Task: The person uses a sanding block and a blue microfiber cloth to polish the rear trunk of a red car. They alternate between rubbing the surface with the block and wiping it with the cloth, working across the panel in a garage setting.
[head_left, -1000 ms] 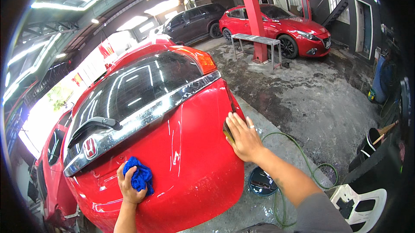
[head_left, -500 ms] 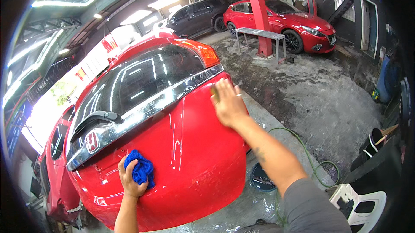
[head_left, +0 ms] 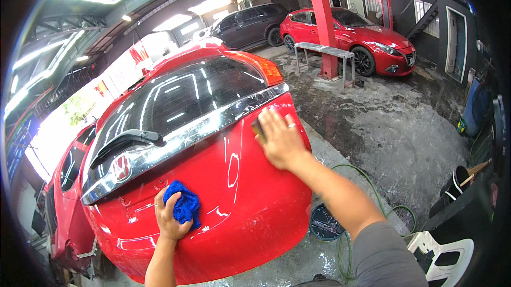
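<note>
A red car tailgate (head_left: 266,191) fills the middle of the view, with streaks of reflected light across it. My left hand (head_left: 171,222) grips a bunched blue cloth (head_left: 186,207) against the lower panel. Higher up on the right side of the same panel, my right hand (head_left: 281,143) lies over a small dark, yellowish pad (head_left: 258,129). Its fingers cover most of the pad, so the exact kind is hidden. Above both hands runs a chrome strip (head_left: 197,131) below the dark rear window (head_left: 178,95). A black wiper (head_left: 125,140) rests at the window's left.
A dark bucket (head_left: 324,222) stands on the floor right of the tailgate, beside a green hose (head_left: 375,186). A white plastic chair (head_left: 455,247) is at the lower right. Farther back are a metal bench (head_left: 324,48), a red post (head_left: 321,15) and another red car (head_left: 372,39).
My right hand has slid a little down the panel with the pad. The whole view has shifted slightly, and my left hand keeps its grip on the blue cloth.
</note>
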`<state>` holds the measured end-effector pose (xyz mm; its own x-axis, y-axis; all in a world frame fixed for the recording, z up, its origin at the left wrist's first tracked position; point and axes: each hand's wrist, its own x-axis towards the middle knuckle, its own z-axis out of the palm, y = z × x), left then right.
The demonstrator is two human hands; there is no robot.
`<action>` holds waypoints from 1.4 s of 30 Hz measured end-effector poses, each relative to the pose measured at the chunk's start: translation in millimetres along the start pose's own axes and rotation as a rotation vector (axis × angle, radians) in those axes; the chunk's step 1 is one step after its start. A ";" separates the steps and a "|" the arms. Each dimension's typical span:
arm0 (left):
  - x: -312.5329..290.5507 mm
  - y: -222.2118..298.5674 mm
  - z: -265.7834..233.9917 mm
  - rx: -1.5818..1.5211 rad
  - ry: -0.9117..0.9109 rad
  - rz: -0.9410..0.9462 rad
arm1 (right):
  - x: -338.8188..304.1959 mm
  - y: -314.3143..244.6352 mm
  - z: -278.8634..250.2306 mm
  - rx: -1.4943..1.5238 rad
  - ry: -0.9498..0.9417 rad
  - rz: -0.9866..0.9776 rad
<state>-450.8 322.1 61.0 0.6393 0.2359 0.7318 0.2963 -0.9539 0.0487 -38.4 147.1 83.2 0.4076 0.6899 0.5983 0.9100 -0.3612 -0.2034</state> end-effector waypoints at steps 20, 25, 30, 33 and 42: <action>6.9 3.7 7.5 -0.018 0.018 -0.001 | -24.9 22.6 16.0 0.088 0.109 0.023; -0.1 3.9 5.6 0.014 0.020 -0.043 | -142.2 -81.3 11.0 0.136 0.060 -0.243; 5.3 5.2 3.5 -0.011 0.023 -0.028 | -103.3 -74.9 8.9 0.100 0.085 -0.139; 7.9 10.6 9.1 -0.011 0.013 -0.034 | -11.7 -40.2 -4.0 0.151 0.116 0.041; 1.9 7.6 -1.4 -0.008 0.011 -0.029 | -139.6 -112.5 16.2 0.085 0.016 -0.134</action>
<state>-448.3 315.0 63.7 0.6226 0.2618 0.7375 0.3090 -0.9480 0.0757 -196.5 101.6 9.9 0.2817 0.7180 0.6365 0.9595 -0.2121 -0.1854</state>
